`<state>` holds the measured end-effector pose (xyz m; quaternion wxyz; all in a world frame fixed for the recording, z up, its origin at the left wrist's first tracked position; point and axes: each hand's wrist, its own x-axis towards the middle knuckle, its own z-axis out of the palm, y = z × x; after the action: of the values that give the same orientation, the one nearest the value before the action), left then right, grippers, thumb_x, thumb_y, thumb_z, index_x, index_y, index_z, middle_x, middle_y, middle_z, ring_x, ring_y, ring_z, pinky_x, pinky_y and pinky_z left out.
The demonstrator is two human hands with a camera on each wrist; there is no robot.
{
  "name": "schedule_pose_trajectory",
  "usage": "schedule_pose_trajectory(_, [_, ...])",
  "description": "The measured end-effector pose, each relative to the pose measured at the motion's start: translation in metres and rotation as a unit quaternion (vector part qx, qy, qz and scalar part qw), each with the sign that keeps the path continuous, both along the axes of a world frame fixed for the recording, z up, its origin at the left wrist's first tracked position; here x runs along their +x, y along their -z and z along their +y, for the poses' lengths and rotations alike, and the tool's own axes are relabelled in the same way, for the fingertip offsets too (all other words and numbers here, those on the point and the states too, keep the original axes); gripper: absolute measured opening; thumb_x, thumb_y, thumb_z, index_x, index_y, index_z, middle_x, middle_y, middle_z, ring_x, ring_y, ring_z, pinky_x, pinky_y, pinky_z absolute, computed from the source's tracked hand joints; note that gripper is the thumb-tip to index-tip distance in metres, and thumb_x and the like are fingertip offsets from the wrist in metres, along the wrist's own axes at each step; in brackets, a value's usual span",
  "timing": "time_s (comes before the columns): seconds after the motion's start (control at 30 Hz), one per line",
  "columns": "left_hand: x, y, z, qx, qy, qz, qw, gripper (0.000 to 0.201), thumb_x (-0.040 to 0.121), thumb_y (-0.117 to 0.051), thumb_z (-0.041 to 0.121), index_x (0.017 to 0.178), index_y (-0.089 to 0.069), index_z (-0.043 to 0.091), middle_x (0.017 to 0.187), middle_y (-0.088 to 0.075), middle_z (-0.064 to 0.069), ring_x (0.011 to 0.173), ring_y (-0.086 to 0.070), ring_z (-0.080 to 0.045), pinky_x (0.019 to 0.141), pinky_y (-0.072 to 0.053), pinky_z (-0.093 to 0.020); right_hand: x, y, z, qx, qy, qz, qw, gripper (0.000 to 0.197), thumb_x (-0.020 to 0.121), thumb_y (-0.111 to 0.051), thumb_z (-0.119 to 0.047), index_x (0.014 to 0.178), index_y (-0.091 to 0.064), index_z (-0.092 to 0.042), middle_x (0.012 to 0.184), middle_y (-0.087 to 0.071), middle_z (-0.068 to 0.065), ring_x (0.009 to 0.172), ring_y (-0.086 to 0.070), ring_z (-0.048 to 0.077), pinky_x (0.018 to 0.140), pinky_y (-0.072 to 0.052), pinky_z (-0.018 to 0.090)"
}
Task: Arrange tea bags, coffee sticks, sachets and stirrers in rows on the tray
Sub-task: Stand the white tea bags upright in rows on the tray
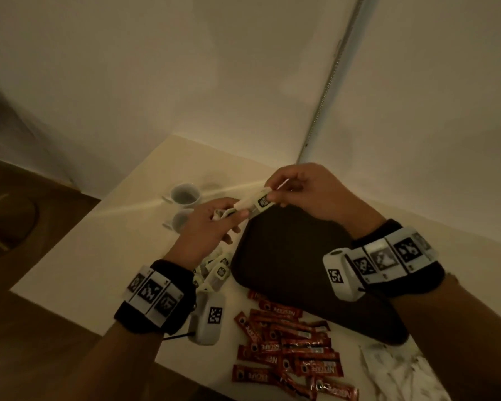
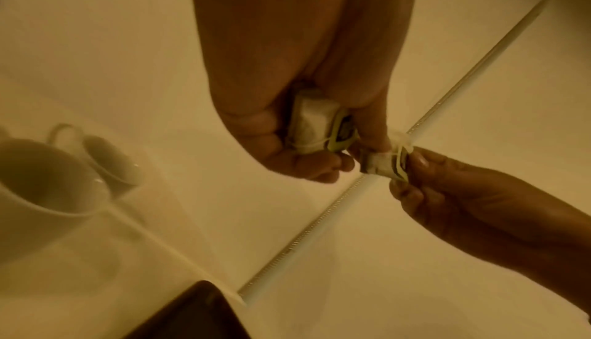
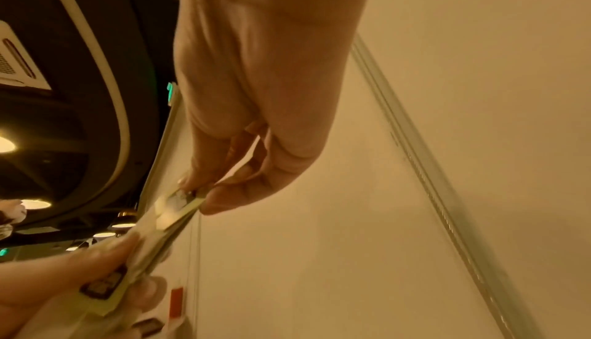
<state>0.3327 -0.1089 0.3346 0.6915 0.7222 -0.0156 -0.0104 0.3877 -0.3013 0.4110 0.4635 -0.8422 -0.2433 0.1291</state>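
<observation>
Two hands are raised above the far edge of the dark tray [image 1: 287, 256], with tea bags shared between them. A small bunch of tea bags [image 2: 312, 126] is gripped in the curled fingers of the left hand [image 1: 211, 227], and a single tea bag [image 1: 262, 201] is pinched at its end between the thumb and fingertips of the right hand [image 1: 307, 189]. The pulled bag is still touching the bunch, and in the left wrist view a string appears to be wrapped around it.

No item is seen on the tray surface, so the arranging is judged to be at its very start. More tea bags [image 1: 214, 270] are heaped on the desk [image 1: 122, 241] just beside the tray's left edge, the red coffee sticks [image 1: 289, 342] are scattered at its near edge, and pale sachets [image 1: 394, 369] lie to the right of those. Two cups [image 1: 184, 193] stand beyond the left hand.

The step in hand is judged to be the freeing of one bag from the bunch. It would be done well if the bag were drawn out slowly along its length, so that strings and tags are not snagged and the others are not dragged out. The freed bag should then be laid flat, squared to a tray edge near a corner, so that a straight row can be built from it.
</observation>
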Motion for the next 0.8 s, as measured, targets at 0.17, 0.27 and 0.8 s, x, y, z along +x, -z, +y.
schedule_pose_trajectory(0.17, [0.013,-0.018,-0.031,-0.099,-0.014,-0.041,0.994,0.017,0.085,-0.065,0.018,0.102,-0.067,0.021,0.081,-0.066,0.002,0.067,-0.059,-0.01,0.052,-0.049,-0.024,0.001,-0.033,-0.021,-0.031,0.03,-0.108,0.993,0.008,0.081,-0.071,-0.015,0.086,-0.066,-0.019,0.075,-0.064,-0.014,0.066,-0.058,-0.005,0.064,-0.043,0.008])
schedule_pose_trajectory(0.27, [0.015,-0.022,-0.045,-0.095,0.017,-0.038,0.995,0.016,0.082,-0.066,0.024,0.097,-0.069,0.019,0.075,-0.065,0.007,0.068,-0.058,-0.009,0.054,-0.048,-0.025,0.001,-0.045,-0.027,-0.064,0.035,-0.134,0.988,0.006,0.084,-0.067,-0.016,0.085,-0.065,-0.022,0.078,-0.063,-0.016,0.069,-0.057,-0.006,0.064,-0.043,0.007])
schedule_pose_trajectory(0.8, [0.007,-0.035,-0.09,-0.34,0.101,0.096,0.93,0.038,0.076,-0.056,0.04,0.109,-0.06,0.02,0.1,-0.07,-0.003,0.08,-0.068,-0.012,0.058,-0.052,-0.02,-0.012,-0.077,-0.029,-0.173,0.045,-0.216,0.96,0.011,0.081,-0.071,-0.019,0.084,-0.063,-0.012,0.06,-0.059,-0.006,0.047,-0.055,-0.001,0.053,-0.041,0.008])
